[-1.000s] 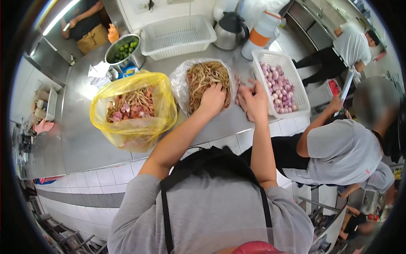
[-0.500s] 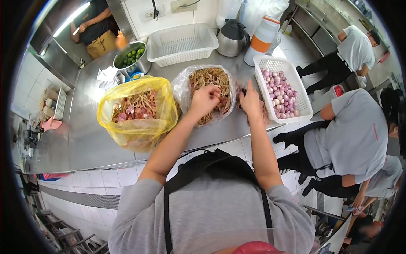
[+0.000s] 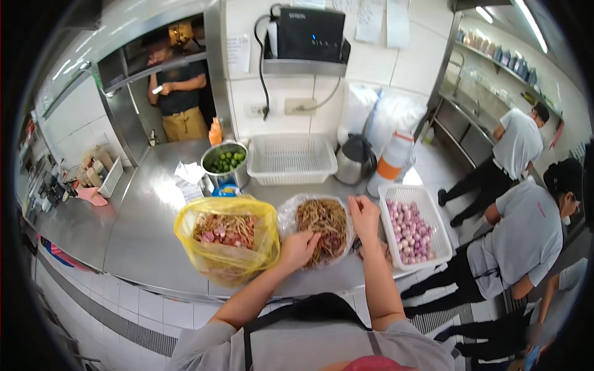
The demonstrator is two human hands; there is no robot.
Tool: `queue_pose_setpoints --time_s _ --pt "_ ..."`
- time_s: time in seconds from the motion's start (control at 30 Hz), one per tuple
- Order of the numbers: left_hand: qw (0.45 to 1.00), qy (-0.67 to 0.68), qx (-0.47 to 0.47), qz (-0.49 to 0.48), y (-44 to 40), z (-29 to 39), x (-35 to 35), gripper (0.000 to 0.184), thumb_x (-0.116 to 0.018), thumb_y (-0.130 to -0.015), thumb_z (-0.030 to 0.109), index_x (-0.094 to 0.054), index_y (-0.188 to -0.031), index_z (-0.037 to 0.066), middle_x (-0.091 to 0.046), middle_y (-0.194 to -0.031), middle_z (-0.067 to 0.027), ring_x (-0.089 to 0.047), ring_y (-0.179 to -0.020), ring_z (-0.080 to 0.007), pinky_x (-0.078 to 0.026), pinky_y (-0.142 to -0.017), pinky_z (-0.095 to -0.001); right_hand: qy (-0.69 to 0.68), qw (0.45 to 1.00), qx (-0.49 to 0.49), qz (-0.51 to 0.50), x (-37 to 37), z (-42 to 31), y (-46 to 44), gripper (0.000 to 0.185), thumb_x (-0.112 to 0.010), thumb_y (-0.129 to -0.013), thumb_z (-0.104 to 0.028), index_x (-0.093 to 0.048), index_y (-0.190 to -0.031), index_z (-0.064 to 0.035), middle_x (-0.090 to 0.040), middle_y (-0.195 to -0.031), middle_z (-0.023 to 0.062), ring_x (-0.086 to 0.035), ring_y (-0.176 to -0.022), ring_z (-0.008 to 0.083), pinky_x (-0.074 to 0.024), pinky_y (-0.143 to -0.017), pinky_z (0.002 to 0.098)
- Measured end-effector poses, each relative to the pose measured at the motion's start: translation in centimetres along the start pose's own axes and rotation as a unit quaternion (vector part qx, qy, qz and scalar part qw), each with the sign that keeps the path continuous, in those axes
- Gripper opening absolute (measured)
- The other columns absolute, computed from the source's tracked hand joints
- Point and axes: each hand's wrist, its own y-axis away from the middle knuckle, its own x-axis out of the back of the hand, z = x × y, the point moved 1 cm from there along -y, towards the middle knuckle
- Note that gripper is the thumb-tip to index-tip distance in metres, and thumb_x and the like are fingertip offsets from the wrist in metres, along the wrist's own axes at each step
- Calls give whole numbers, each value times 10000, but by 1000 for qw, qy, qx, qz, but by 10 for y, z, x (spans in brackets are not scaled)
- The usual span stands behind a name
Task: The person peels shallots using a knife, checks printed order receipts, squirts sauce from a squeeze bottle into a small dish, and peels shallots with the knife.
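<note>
My left hand (image 3: 299,248) is at the near left side of a clear plastic bag (image 3: 286,216), its fingers pinched over the dry roots. Inside that bag lies a heap of brown shallots with long stringy roots (image 3: 323,222). Between the bag and a white crate (image 3: 440,242), my right hand (image 3: 364,217) is raised with its fingers drawn together. Whatever either hand grips is too small to make out. Peeled purple shallots (image 3: 409,232) lie in the crate. A yellow plastic bag (image 3: 265,244) of shallots, roots and skins stands left of my left hand.
Behind the bags are a steel pot of green limes (image 3: 225,162), a white basket (image 3: 291,162), a steel jug (image 3: 357,162) and an orange-banded bottle (image 3: 391,167). Several people in grey shirts (image 3: 526,235) stand at the right. Another person (image 3: 178,93) stands beyond the counter.
The view has tilted up, showing more wall. My left hand has moved from the middle of the roots to the bag's near side. My right hand has shifted slightly farther away, its fingers now together.
</note>
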Motion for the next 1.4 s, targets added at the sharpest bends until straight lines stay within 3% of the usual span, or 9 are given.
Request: queue_pose_setpoints --time_s 0.17,0.3,0.47,0.57,0.7,0.87,1.17,1.33,1.4 --pt "994 89 -35 54 14 -3 8 160 -497 -824 148 -512 -943 42 -559 -727 -181 -540 -556 -340 -429 -516 -392 48 999 11 -22 -10 3 3 197 -502 -833 -161 -562 -881 19 -574 -654 109 -570 -593 180 -436 -540 287" --pt "995 96 -37 7 24 11 19 464 -543 -783 63 -379 -1216 88 -541 -973 -138 -559 -604 -221 -458 -543 -297 201 975 93 17 7 3 42 211 -473 -808 -104 -541 -973 9 -537 -853 174 -553 -783 296 -440 -644 361" --pt "984 138 -80 -81 32 24 7 368 -583 -759 83 -500 -1116 107 -528 -970 -98 -563 -667 -171 -477 -587 -273 411 901 -121 -71 54 42 102 285 -475 -792 -126 -501 -1038 15 -455 -1040 204 -523 -839 367 -446 -710 392" --pt "965 131 -201 -102 32 22 -31 294 -553 -782 98 -522 -1073 111 -534 -961 -93 -571 -679 -189 -483 -599 -290 537 843 -6 -13 62 96 132 288 -477 -798 -162 -505 -1013 28 -446 -1046 221 -521 -854 377 -446 -712 395" --pt "930 -68 -313 -183 15 37 -85 398 -578 -692 91 -496 -1080 54 -528 -990 -86 -542 -887 -239 -470 -721 -301 414 891 -161 -91 79 98 112 279 -516 -776 -193 -533 -968 9 -531 -891 192 -540 -783 346 -446 -693 410" --pt "893 -96 -360 -254 -21 68 -148 403 -472 -736 110 -455 -1126 11 -498 -1085 -151 -502 -981 -283 -437 -797 -334 239 971 19 -13 88 114 137 303 -548 -744 -122 -486 -1011 8 -529 -892 204 -541 -802 362 -447 -688 430" --pt "875 -119 -353 -308 -3 44 -215 337 -466 -738 151 -507 -1033 -7 -550 -1000 -164 -563 -854 -305 -455 -750 -385 396 911 -108 27 99 81 155 128 -554 -727 -150 -609 -776 -45 -535 -771 149 -556 -656 346 -448 -574 421" --pt "905 -63 -335 -255 -5 41 -211 183 -477 -723 134 -605 -779 17 -596 -886 -144 -580 -815 -274 -444 -731 -368 382 920 -89 -6 109 77 147 133 -547 -726 -161 -595 -713 -38 -551 -704 152 -554 -636 340 -446 -572 418" --pt "902 -41 -323 -282 -9 44 -189 164 -482 -710 120 -617 -766 46 -615 -817 -126 -595 -781 -248 -454 -703 -357 438 874 -47 -206 111 59 123 129 -563 -717 -162 -585 -708 -35 -569 -655 161 -557 -625 345 -449 -572 418"
